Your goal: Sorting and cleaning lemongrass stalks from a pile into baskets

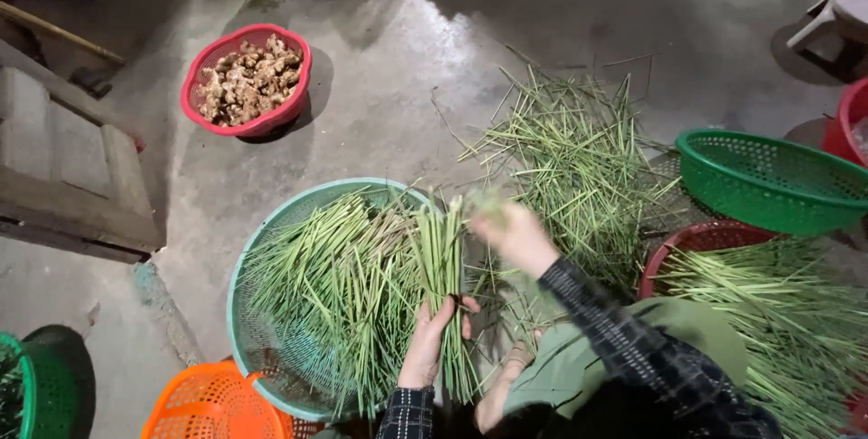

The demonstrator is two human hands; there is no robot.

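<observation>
At nine o'clock of the view we see wooden steps, and at seven o'clock the rim of a dark green basket. Just right of it, at the bottom edge, sits an orange basket, touching the big teal basket above it. Up at eleven o'clock a red basket holds knobbly ginger roots.

The teal basket lies left of centre, filled with long green stalks fanned across it. At its right rim, near six o'clock, our left hand is wrapped around a bundle of green stalks, fingers curled tight on it, the bundle standing nearly upright from the hand toward twelve o'clock. The bundle leans over the teal basket's right edge.

Just right of the bundle's top, our right hand is raised and blurred; we cannot tell whether its fingers are closed or loose. A dark checked sleeve runs from it down toward five o'clock, over a green-clad knee.

Beyond the hand, toward one o'clock, a loose pile of cut stalk trimmings spreads on the concrete floor. At three o'clock stands a bright green basket, and below it, toward four o'clock, a dark red basket heaped with more stalks. A pale stool shows at two o'clock.
</observation>
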